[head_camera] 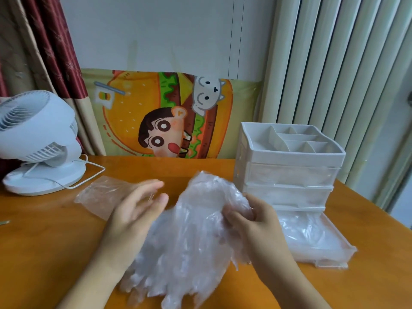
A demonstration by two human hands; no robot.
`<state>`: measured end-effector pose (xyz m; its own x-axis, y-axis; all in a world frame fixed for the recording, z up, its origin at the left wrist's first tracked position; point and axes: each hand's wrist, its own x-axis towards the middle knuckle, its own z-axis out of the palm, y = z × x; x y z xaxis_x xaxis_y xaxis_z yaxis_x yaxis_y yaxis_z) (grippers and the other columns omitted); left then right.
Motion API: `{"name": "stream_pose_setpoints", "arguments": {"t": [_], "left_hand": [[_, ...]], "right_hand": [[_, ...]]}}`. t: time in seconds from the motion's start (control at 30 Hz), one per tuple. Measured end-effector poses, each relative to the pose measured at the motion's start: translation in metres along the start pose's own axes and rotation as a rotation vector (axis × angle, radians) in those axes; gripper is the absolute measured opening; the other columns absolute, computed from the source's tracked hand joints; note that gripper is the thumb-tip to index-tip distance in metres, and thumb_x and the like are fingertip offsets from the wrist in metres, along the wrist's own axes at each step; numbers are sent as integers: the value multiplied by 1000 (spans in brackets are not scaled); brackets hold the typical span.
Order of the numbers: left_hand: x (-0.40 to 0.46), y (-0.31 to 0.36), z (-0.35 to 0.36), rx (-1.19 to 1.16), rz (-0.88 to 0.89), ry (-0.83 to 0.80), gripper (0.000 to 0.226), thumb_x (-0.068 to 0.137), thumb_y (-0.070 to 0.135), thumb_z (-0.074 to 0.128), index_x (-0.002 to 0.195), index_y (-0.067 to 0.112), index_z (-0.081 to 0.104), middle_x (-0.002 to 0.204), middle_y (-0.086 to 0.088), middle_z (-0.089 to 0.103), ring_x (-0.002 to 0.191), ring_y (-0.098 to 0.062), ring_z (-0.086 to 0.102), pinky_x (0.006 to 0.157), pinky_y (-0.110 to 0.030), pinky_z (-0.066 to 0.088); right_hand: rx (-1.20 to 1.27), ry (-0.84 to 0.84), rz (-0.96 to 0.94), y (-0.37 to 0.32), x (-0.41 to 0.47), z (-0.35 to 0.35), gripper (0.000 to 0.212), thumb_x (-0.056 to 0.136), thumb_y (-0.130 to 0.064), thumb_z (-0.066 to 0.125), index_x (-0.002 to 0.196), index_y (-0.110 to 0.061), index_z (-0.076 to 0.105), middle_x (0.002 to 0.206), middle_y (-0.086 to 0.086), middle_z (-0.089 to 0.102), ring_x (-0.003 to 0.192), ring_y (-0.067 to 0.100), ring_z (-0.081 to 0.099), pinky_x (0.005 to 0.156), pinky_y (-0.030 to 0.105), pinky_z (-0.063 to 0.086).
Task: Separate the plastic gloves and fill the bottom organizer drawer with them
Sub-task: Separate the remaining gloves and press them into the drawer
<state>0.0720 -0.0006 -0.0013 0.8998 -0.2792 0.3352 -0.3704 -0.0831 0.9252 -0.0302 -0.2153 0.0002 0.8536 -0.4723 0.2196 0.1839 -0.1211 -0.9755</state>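
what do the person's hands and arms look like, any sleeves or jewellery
Both hands are bare: the left hand and the right hand show no gloves, rings or watch. Both forearms are uncovered as far as the bottom edge of the picture, with no sleeve, bracelet or marking in view.

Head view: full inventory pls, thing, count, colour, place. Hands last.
gloves: one bunch, count unclear, clear plastic, front centre of table, held up by right hand
bag: one, clear, flat on table behind left hand
organizer: one, white, right side of table, divided top tray
bottom drawer: one, translucent, pulled out, clear plastic already inside
fan: one, white, table's left rear, cord trailing
poster: one, orange burger cartoon, against wall
curtain: red and beige, left rear
table: one, orange wood
left hand: open, beside the gloves
right hand: pinches the gloves
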Motion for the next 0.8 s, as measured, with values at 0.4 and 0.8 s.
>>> {"name": "stream_pose_setpoints", "arguments": {"t": [0.4, 0.8], "left_hand": [[-5, -2, 13, 134, -56, -26, 29, 100, 27, 66, 72, 27, 76, 71, -6, 74, 71, -22, 72, 73, -49, 56], [-13, 11, 21, -26, -83, -72, 16, 89, 30, 74, 103, 24, 80, 97, 8, 81, 95, -9, 76, 92, -41, 57]], "right_hand": [[-58, -50, 31, -2, 3, -7, 22, 101, -9, 70, 87, 8, 65, 60, 23, 59, 49, 31, 50, 47, 40, 44], [-200, -177, 138, -4, -1, -7, 25, 101, -14, 68, 92, 8, 63, 56, 13, 59, 45, 21, 53, 47, 26, 40]]}}
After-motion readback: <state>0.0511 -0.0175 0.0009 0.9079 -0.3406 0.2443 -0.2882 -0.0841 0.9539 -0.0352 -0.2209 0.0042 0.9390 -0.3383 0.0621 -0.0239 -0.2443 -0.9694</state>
